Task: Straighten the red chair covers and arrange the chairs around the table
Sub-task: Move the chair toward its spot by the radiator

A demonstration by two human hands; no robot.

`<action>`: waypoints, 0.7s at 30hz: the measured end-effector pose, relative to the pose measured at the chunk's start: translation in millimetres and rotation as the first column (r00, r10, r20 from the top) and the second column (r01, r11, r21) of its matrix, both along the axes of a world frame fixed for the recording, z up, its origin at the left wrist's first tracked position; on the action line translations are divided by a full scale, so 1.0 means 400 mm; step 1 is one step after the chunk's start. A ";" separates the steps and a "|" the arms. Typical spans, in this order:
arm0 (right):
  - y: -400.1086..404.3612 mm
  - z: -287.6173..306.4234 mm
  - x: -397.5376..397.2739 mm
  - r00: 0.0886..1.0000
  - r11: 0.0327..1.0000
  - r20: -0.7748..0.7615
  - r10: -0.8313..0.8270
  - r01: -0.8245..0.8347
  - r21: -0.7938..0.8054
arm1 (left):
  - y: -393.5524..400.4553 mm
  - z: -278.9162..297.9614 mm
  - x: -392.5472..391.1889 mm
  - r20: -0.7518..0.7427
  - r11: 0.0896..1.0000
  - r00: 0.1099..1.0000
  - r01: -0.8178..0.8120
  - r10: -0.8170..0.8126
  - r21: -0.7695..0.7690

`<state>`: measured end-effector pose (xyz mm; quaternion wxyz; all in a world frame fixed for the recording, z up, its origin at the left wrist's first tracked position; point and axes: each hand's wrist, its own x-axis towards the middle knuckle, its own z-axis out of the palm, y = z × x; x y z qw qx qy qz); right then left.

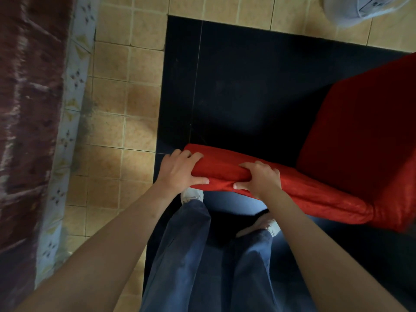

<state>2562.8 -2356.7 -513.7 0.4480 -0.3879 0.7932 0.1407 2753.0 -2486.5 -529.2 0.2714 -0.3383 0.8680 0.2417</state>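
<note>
Two hands clamped on top edge of red-covered chair back, seen from above.

Largest first: dark floor panel [247,86] bordered by tan tiles [126,91], patterned wall strip and dark red surface at left. Red chair [360,143] standing on dark panel, seat to right, covered back rail running across centre. Blue trousers [191,255] and pale shoes below rail. Left hand [180,172] wrapped over rail's left end, fingers on far side, thumb along near side. Right hand [261,176] just beside it, pinching bunched cover [315,190], thumb pointing left. Pale blurred object at top right, unclear what.
</note>
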 end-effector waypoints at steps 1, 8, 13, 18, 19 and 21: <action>-0.003 0.000 -0.004 0.999 0.999 0.017 -0.033 0.034 -0.011 | 0.001 0.001 -0.001 0.000 1.000 1.000 -0.007 0.007 -0.001; 0.015 0.003 0.004 0.983 0.976 -0.002 -0.186 0.185 -0.114 | 0.007 0.013 -0.008 -0.011 0.999 0.999 -0.047 0.047 -0.002; 0.031 0.008 0.009 0.977 0.967 -0.012 -0.214 0.210 -0.143 | 0.017 0.025 -0.008 -0.038 0.998 0.998 -0.050 0.049 -0.030; 0.036 0.025 -0.003 0.978 0.969 -0.002 -0.209 0.206 -0.139 | 0.031 0.058 0.025 -0.124 0.999 0.992 -0.031 0.026 -0.038; 0.035 0.032 -0.006 0.978 0.968 -0.003 -0.209 0.207 -0.141 | 0.035 0.068 0.032 -0.125 0.999 0.992 -0.024 0.019 -0.036; 0.032 0.049 -0.015 0.979 0.970 -0.004 -0.203 0.201 -0.139 | 0.037 0.086 0.033 -0.133 0.999 0.990 -0.044 0.040 -0.024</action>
